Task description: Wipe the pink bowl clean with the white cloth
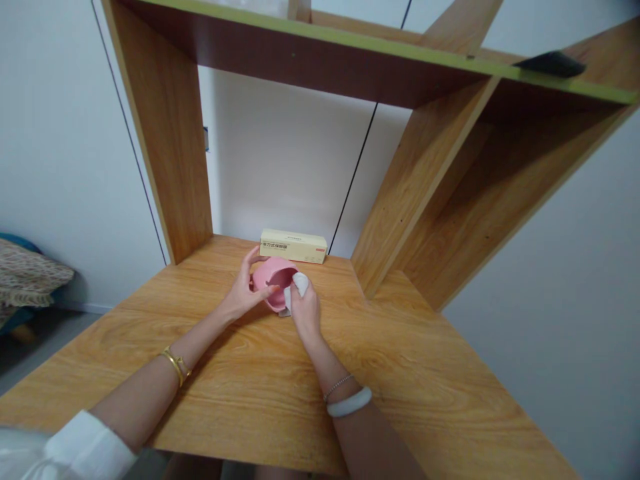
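Observation:
A pink bowl-like container (270, 269) is tipped on its side above the desk, its opening turned toward the right. My left hand (245, 287) grips it from the left, with the thumb at the rim and the fingers round the far side. In my right hand (306, 310) is a white cloth or tissue (301, 283), bunched between the fingers at the container's opening. Part of the cloth hangs below the rim. The container's inside is partly hidden by my right hand and the cloth.
A long cream-coloured box (294, 247) lies just behind the container on the wooden desk (240, 393). Upright wooden panels stand left and right, with a shelf (320, 63) overhead. On that shelf lies a dark object (553, 64). A covered seat (30, 277) is at far left.

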`<state>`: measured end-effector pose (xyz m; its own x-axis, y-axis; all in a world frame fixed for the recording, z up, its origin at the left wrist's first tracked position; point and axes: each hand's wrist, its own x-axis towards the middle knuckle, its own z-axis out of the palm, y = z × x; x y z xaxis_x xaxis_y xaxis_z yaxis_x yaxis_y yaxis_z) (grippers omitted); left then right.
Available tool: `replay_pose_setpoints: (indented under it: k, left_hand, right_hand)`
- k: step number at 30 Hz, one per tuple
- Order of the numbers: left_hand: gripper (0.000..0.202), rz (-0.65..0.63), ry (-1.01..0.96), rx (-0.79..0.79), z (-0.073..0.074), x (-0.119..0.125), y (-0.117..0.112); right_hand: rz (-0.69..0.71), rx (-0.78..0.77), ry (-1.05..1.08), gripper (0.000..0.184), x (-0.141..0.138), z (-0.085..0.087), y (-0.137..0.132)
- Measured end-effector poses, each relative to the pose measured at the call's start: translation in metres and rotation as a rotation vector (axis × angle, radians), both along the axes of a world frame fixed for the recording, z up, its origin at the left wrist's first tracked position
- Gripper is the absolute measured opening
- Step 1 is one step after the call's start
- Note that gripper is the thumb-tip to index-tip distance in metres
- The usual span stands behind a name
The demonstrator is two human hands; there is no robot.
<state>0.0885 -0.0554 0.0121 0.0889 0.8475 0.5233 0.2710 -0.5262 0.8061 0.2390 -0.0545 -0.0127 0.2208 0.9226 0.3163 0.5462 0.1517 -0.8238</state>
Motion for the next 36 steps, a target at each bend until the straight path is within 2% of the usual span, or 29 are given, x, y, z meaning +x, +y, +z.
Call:
replay_pose_setpoints:
  k: [5, 9, 12, 15, 18, 20, 23, 27, 30, 36]
  left_hand:
    - [0.077, 0.033, 0.042, 0.005, -0.003, 0.003, -0.003]
    - [0.056, 0.092, 0.039, 0.004, -0.005, 0.003, -0.002]
    - [0.049, 0.117, 0.073, 0.006, -0.004, -0.002, -0.002]
    - [0.049, 0.065, 0.127, 0.029, -0.002, -0.005, -0.004]
    - [0.049, -0.005, 0.169, 0.066, -0.001, -0.006, -0.004]
    - [0.049, -0.005, 0.143, 0.081, -0.003, -0.004, -0.003]
    - [0.062, 0.023, 0.019, 0.068, -0.008, 0.000, 0.001]
    - [0.075, -0.045, -0.035, 0.022, -0.014, 0.005, 0.003]
    - [0.069, -0.029, 0.014, 0.044, -0.015, 0.005, 0.003]
    - [0.053, 0.056, 0.093, 0.049, -0.013, -0.002, 0.004]
  right_hand:
    - [-0.008, -0.020, -0.006, 0.037, 0.000, 0.004, 0.000]
    - [-0.077, -0.040, -0.211, 0.055, 0.006, 0.017, -0.005]
    - [-0.037, -0.056, -0.380, 0.066, 0.010, 0.026, -0.010]
    - [0.000, -0.067, -0.456, 0.069, 0.011, 0.029, -0.013]
    - [-0.005, -0.098, -0.435, 0.064, 0.009, 0.026, -0.012]
    - [-0.014, -0.105, -0.378, 0.059, 0.008, 0.021, -0.010]
    - [-0.043, -0.071, -0.233, 0.051, 0.007, 0.013, -0.006]
    - [-0.050, -0.003, -0.089, 0.042, 0.008, 0.005, 0.000]
    - [-0.045, -0.024, -0.118, 0.044, 0.008, 0.008, -0.001]
    - [-0.091, -0.061, -0.332, 0.059, 0.008, 0.027, -0.011]
